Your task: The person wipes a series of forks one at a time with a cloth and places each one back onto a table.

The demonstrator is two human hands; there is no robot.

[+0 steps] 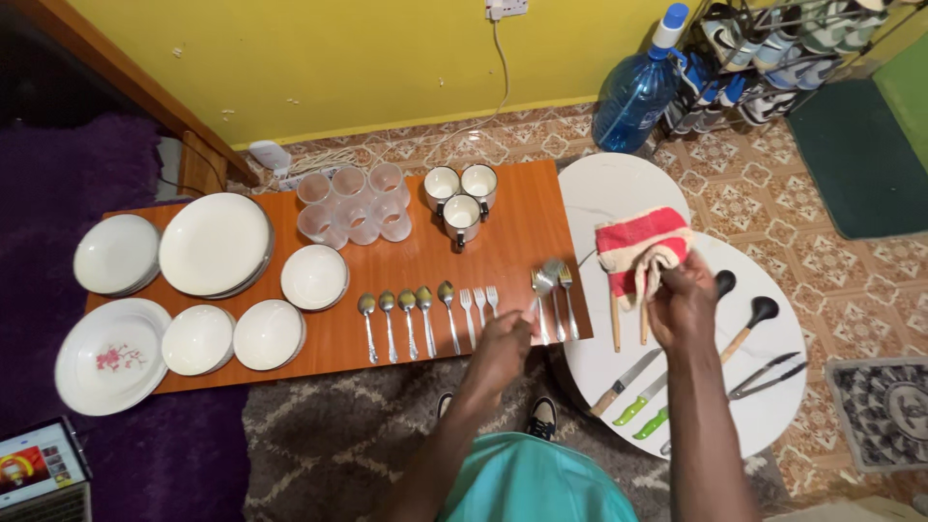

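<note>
Steel spoon (543, 282) pinched in left hand (503, 340), striped cloth (640, 248) gripped in right hand (681, 302); best wiped firmly, bowl first.

Your right hand (680, 302) grips soft red-and-cream terry cloth (638, 249); your left hand (503, 343) touches shiny metal cutlery (543, 282). Table (512, 242): smooth, glossy wood. Plates (215, 242): glazed white ceramic.

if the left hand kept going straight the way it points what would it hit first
Probably the spoon it is already holding at the handle; past that, the bare wooden table. Depth is hard to judge from above.
</note>
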